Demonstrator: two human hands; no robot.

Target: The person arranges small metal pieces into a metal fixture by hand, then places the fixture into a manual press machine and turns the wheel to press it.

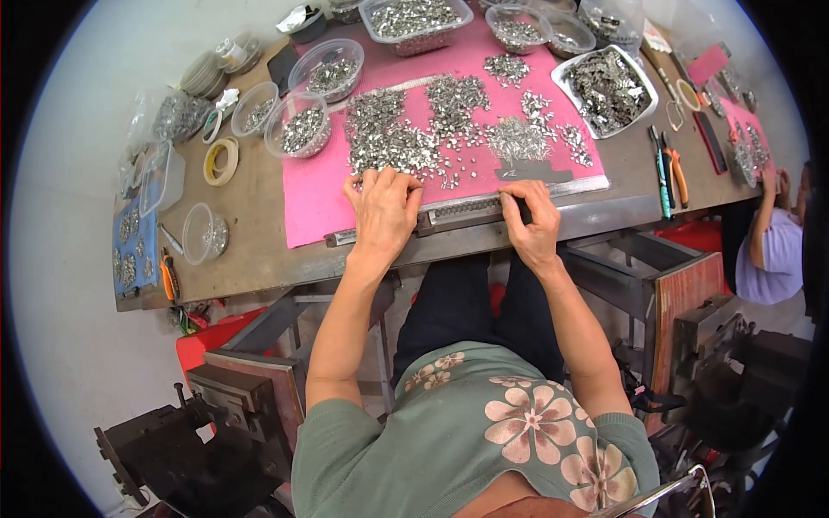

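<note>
A long grey metal bar jig with a row of small pieces along it lies at the table's front edge. My left hand rests over its left part, fingers curled down beside a pile of small silver metal pieces; whatever its fingertips hold is hidden. At the bar's right end, my right hand is closed, and a dark object shows by its fingers, too covered to name. Past it lies a heap of thin silver pins near a dark grey flat strip. A pink mat lies beneath them.
Plastic tubs of metal pieces stand at the left and back. At the right are a white tray of metal strips and orange-handled pliers. A tape roll lies left. Another person sits at far right.
</note>
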